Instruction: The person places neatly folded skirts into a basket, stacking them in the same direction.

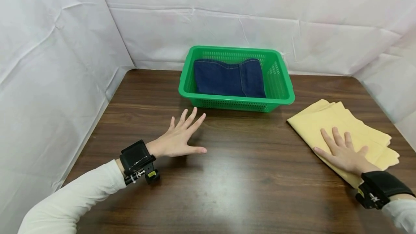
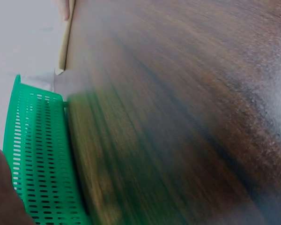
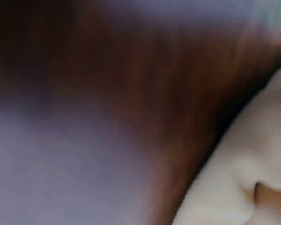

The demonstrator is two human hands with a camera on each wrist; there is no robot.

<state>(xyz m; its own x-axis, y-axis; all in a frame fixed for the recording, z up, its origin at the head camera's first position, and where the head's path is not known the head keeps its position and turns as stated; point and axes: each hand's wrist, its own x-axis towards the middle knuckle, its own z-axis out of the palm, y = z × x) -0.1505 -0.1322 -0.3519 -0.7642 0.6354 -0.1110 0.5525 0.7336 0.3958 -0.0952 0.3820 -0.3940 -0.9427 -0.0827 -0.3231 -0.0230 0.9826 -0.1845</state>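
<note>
My left hand (image 1: 177, 138) is spread over the wooden table, fingers straight and thumb out to the side, holding nothing. Just beyond its fingertips stands a green plastic basket (image 1: 240, 100), whose slotted side (image 2: 47, 154) also shows in the left wrist view. Folded dark blue denim (image 1: 227, 78) lies inside the basket. On the right, my right hand (image 1: 344, 154) rests with spread fingers on a folded yellow cloth (image 1: 354, 125). In the right wrist view, a blurred edge of the yellow cloth (image 3: 220, 201) shows close up.
The brown wooden table (image 1: 247, 176) reaches back to a white sheet wall (image 1: 243, 28), with another white sheet (image 1: 58, 82) along the left side. The basket sits near the back edge. Black camera straps (image 1: 138, 158) are on both wrists.
</note>
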